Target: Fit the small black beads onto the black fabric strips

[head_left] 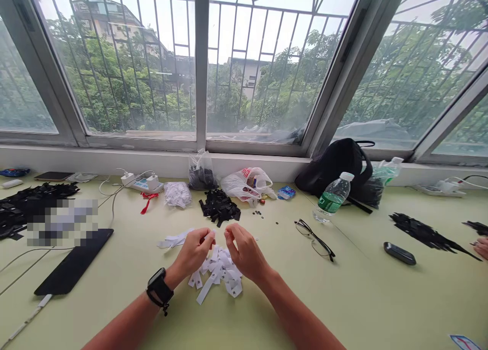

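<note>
My left hand [196,248], with a black watch [159,287] at the wrist, is closed in a pinch above the table. A small pale bit shows at its fingertips, too small to name. Facing it, a short gap away, my right hand [246,251] has its fingers curled together; whatever they hold, if anything, is hidden. Beneath both hands lies a loose pile of white fabric strips [221,273], some with small dark marks. More white strips [173,240] rest left of my left hand. Just beyond the fingertips is a heap of black strips [219,206].
Small dark round pieces [258,213] and eyeglasses [314,239] lie to the right, near a water bottle [331,202] and a black bag [331,169]. Plastic bags [247,184] line the window. A black phone [74,263] is at left. Another person's hand [482,247] shows at the right edge.
</note>
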`<state>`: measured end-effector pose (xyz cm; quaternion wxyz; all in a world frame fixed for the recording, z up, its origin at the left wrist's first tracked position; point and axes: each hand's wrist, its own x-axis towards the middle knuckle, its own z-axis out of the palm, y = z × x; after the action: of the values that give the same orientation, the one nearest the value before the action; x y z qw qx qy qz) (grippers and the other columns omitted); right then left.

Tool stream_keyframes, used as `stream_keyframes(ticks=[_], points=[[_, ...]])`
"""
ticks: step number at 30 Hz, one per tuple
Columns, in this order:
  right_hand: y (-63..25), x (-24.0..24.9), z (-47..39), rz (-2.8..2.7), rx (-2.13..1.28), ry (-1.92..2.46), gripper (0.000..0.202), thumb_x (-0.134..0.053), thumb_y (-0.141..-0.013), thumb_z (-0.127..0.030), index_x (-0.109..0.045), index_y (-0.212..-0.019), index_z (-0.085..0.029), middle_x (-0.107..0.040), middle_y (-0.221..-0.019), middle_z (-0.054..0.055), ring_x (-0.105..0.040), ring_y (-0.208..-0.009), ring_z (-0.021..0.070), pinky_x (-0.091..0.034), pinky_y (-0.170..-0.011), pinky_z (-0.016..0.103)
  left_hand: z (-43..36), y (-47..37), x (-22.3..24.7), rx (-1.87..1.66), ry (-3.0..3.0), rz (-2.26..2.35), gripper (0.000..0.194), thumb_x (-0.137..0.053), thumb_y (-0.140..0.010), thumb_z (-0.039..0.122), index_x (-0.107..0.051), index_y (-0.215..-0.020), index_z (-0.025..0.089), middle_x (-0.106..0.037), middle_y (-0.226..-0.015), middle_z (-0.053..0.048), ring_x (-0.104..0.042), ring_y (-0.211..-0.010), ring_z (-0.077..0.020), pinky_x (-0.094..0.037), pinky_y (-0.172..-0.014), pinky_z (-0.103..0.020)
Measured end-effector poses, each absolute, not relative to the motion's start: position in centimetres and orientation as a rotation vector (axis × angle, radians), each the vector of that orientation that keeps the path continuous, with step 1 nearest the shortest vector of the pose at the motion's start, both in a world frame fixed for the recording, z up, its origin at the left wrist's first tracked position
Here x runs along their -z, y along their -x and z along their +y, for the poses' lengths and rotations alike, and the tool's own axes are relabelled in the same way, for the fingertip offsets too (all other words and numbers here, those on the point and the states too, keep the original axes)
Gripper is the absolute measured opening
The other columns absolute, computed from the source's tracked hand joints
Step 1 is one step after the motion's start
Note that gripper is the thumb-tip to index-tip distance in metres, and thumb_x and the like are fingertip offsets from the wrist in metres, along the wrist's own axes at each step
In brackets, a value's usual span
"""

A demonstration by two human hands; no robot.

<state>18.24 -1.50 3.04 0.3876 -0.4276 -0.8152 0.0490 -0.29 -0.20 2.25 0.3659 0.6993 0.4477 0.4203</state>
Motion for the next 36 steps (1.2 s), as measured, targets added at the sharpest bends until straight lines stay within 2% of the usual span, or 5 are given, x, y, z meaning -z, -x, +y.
stream_keyframes(ticks=[15,21,27,31,36], points=[[-17.7,-2.4,-1.4,-2.086,-0.237,1.051,0.018,-0.046,-0.101,-0.02,-0.054,-0.086,-0.019,-0.06,-0.083,0.003,-0.055,-0.075,0.0166,-0.043,-0.073,0.028,-0.6,0.2,-3.0,-1.019,-1.848,1.011,0.046,-0.043,-0.1,0.044,-0.065,-0.073,0.016,-0.059,-0.066,0.0,-0.047,-0.061,-0.0142,-0.034,-0.06,-0.025],[-19.5,-2.1,-0.1,-2.091,-0.078,1.269,0.011,-0.049,-0.093,-0.017,-0.05,-0.083,-0.019,-0.056,-0.074,-0.001,-0.049,-0.063,0.0143,-0.034,-0.06,0.026,-0.7,0.9,-3.4,-1.124,-2.0,1.616,0.039,-0.051,-0.095,0.04,-0.057,-0.062,0.02,-0.052,-0.054,0.002,-0.042,-0.053,-0.0149,-0.024,-0.055,-0.027],[-23.0,-1.8,1.6,-2.059,-0.02,1.619,0.016,-0.055,-0.085,-0.016,-0.049,-0.07,-0.02,-0.057,-0.065,-0.001,-0.045,-0.057,0.0129,-0.025,-0.055,0.026,-0.3,2.6,-4.6,-1.341,-2.045,1.945,0.014,-0.053,-0.086,0.02,-0.048,-0.074,0.022,-0.057,-0.07,0.001,-0.052,-0.065,-0.0173,-0.03,-0.061,-0.027],[-24.2,-1.7,2.0,-2.098,-0.089,1.707,0.018,-0.06,-0.08,-0.018,-0.051,-0.065,-0.019,-0.059,-0.063,-0.001,-0.048,-0.058,0.0131,-0.024,-0.056,0.026,-0.3,2.5,-4.5,-1.123,-2.185,1.769,0.005,-0.059,-0.083,0.023,-0.056,-0.079,0.023,-0.062,-0.074,0.001,-0.056,-0.067,-0.0179,-0.03,-0.06,-0.027],[-24.6,-1.9,2.0,-2.111,-0.109,1.71,0.017,-0.063,-0.08,-0.022,-0.054,-0.066,-0.019,-0.061,-0.065,0.0,-0.051,-0.061,0.0139,-0.027,-0.058,0.025,-0.6,2.2,-3.5,-0.816,-2.337,1.65,0.011,-0.066,-0.075,0.025,-0.06,-0.067,0.021,-0.066,-0.068,-0.001,-0.057,-0.065,-0.0186,-0.027,-0.06,-0.028]])
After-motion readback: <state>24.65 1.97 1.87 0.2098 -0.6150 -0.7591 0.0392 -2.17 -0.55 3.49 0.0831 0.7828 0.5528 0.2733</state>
